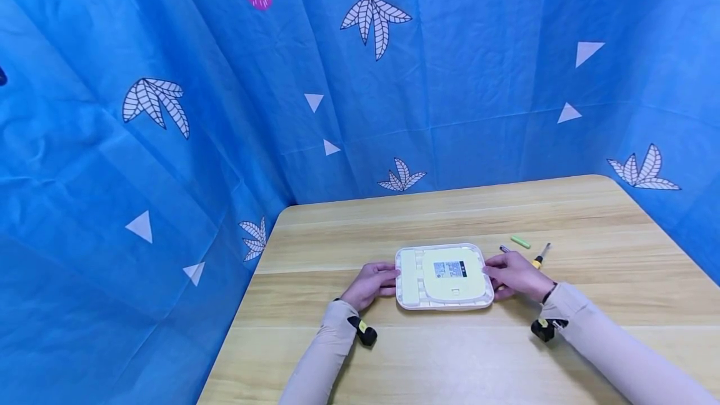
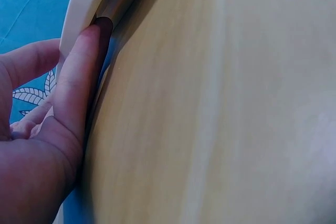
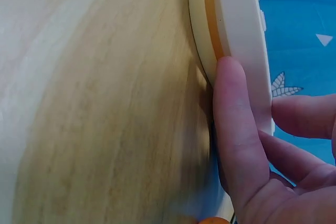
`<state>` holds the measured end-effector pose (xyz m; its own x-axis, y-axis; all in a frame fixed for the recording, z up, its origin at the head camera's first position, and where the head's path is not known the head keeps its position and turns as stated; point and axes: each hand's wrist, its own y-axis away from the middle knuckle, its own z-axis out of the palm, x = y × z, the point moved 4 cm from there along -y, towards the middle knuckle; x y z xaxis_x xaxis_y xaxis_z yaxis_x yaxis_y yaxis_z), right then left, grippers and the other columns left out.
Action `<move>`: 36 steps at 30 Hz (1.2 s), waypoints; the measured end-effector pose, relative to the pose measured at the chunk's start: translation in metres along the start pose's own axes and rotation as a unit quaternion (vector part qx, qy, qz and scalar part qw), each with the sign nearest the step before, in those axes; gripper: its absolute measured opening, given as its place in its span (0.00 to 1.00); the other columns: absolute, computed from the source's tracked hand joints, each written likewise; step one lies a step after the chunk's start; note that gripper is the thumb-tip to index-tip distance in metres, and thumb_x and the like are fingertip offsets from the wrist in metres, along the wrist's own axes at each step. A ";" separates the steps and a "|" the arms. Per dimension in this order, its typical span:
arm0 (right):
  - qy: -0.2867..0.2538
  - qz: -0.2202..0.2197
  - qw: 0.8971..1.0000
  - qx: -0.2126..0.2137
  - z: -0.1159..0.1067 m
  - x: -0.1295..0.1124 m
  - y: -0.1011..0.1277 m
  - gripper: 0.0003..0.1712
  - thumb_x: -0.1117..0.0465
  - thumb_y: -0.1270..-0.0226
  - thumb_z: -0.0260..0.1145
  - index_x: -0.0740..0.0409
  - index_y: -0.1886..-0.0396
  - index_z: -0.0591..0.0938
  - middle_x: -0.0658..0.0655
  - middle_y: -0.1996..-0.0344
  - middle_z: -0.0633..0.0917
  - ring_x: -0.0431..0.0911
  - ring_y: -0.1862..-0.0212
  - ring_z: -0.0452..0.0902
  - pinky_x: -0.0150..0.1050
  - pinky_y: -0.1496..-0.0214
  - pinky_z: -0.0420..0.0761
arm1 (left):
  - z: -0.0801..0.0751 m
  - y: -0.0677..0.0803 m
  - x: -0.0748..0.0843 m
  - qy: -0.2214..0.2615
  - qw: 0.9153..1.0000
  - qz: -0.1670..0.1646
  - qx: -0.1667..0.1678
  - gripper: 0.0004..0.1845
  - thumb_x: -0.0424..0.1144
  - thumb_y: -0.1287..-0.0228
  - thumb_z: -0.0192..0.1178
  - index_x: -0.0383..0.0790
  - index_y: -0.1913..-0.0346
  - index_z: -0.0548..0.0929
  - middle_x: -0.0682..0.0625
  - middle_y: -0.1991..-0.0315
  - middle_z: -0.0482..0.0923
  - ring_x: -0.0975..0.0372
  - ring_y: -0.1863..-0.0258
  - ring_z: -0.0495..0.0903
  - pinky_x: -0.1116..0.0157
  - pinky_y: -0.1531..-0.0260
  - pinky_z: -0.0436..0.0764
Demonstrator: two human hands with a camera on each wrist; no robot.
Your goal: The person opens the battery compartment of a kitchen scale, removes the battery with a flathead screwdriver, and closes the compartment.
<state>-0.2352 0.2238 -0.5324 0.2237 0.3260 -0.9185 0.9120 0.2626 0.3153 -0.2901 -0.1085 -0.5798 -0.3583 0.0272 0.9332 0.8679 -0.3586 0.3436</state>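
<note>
A white rounded rectangular device [image 1: 412,277] with a pale yellowish panel and a printed label faces up in the head view. My left hand [image 1: 368,285] grips its left edge, and my right hand [image 1: 514,272] holds the right edge. Seen from the left wrist, the white rim [image 2: 79,11] lies between digits of the left hand [image 2: 42,129]. In the right wrist view, one digit of the right hand [image 3: 247,156] lies along the lower side of the device's rim [image 3: 244,30], with others on the opposite side. The underside is mostly hidden.
Beyond my right hand lie a small green cylinder [image 1: 520,242] and a screwdriver [image 1: 542,256] with a yellow and black handle. A small dark-and-light item [image 1: 504,249] is partly hidden by that hand. Patterned blue cloth [image 1: 478,80] hangs behind the wooden table [image 1: 337,224].
</note>
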 end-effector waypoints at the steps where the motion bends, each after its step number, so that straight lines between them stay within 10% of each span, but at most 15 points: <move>1: -0.005 0.000 1.000 -0.001 0.000 0.001 0.000 0.29 0.66 0.21 0.56 0.85 0.32 0.65 0.66 0.59 0.88 0.46 0.65 0.87 0.46 0.62 0.94 | 0.000 0.000 0.000 0.000 1.000 0.000 0.000 0.21 0.32 0.28 0.63 0.24 0.37 0.77 0.40 0.52 0.89 0.61 0.61 0.90 0.64 0.54 0.93; 20: -0.047 0.010 0.999 -0.009 -0.011 0.002 0.003 0.32 0.64 0.21 0.59 0.82 0.29 0.63 0.68 0.56 0.90 0.45 0.64 0.89 0.42 0.60 0.94 | 0.004 0.007 0.007 -0.005 1.000 -0.023 -0.002 0.21 0.31 0.29 0.64 0.26 0.37 0.76 0.43 0.54 0.89 0.59 0.61 0.90 0.61 0.52 0.93; 36: 0.011 -0.036 0.999 -0.002 -0.024 -0.019 0.005 0.35 0.66 0.24 0.62 0.80 0.27 0.60 0.76 0.46 0.84 0.53 0.60 0.90 0.49 0.55 0.94 | 0.006 0.004 0.042 -0.066 0.997 0.025 0.001 0.21 0.29 0.31 0.65 0.28 0.37 0.78 0.39 0.50 0.88 0.60 0.61 0.90 0.62 0.54 0.93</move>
<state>-0.2437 0.2407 -0.5078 0.1497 0.3255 -0.9336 0.9239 0.2902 0.2493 -0.2989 -0.1029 -0.5389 -0.2651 0.1323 0.9551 0.8847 -0.3606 0.2955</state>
